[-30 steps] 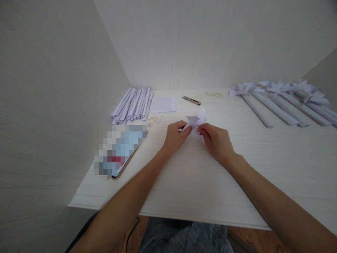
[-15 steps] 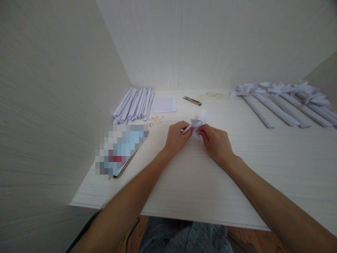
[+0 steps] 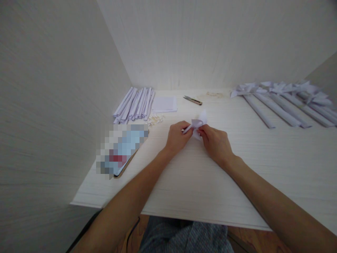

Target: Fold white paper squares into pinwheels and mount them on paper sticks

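A small piece of white folded paper (image 3: 198, 123) is held over the middle of the pale wooden table (image 3: 195, 182). My left hand (image 3: 177, 136) pinches its left side with closed fingers. From the right, my right hand (image 3: 214, 142) pinches the same paper, fingers curled. Both hands sit close together, nearly touching. Part of the paper is hidden behind my fingers.
A bundle of folded paper strips (image 3: 135, 103) lies at the back left beside a flat white sheet (image 3: 164, 104) and paper scraps (image 3: 155, 120). Small snips (image 3: 192, 100) lie behind my hands. Several paper pinwheels on rolled sticks (image 3: 284, 102) lie at the back right. A phone (image 3: 122, 151) rests at left.
The paper has been folded tighter between my fingers. Both hands stay in almost the same place.
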### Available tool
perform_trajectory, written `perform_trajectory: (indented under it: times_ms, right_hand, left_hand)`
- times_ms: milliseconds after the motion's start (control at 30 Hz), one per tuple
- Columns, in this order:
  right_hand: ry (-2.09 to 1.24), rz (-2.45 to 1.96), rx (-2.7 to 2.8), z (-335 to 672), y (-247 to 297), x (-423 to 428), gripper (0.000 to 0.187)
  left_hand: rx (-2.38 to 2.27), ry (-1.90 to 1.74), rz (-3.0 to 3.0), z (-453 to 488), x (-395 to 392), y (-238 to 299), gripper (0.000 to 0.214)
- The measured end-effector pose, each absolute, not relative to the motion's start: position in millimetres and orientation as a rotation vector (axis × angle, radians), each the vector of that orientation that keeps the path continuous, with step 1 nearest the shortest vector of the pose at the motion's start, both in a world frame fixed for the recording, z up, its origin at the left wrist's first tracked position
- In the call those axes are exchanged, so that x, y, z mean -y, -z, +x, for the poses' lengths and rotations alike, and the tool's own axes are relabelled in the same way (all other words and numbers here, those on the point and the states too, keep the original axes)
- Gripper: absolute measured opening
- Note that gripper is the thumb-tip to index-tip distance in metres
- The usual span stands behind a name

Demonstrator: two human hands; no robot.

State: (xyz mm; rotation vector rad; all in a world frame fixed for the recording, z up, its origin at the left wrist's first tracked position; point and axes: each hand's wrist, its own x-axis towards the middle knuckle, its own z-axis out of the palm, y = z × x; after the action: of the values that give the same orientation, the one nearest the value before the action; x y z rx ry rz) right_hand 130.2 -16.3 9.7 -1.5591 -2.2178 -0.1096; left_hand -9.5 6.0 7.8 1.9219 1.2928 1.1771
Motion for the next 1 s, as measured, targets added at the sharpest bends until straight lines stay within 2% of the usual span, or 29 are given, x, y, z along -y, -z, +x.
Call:
perform_trajectory:
  times_ms: [400,1000]
  right_hand:
    - [0.112,-1.474,2.199,130.5,-9.8,16.0,0.023]
    - [-0.062,-1.474,2.071,130.0,-10.6,14.8,0.023]
  left_hand:
    - [-1.307,-1.146,1.954,-10.4,-6.4,-7.5,0.013]
    - [-1.311,-1.168,1.933,-10.0,-6.5,-7.1,0.014]
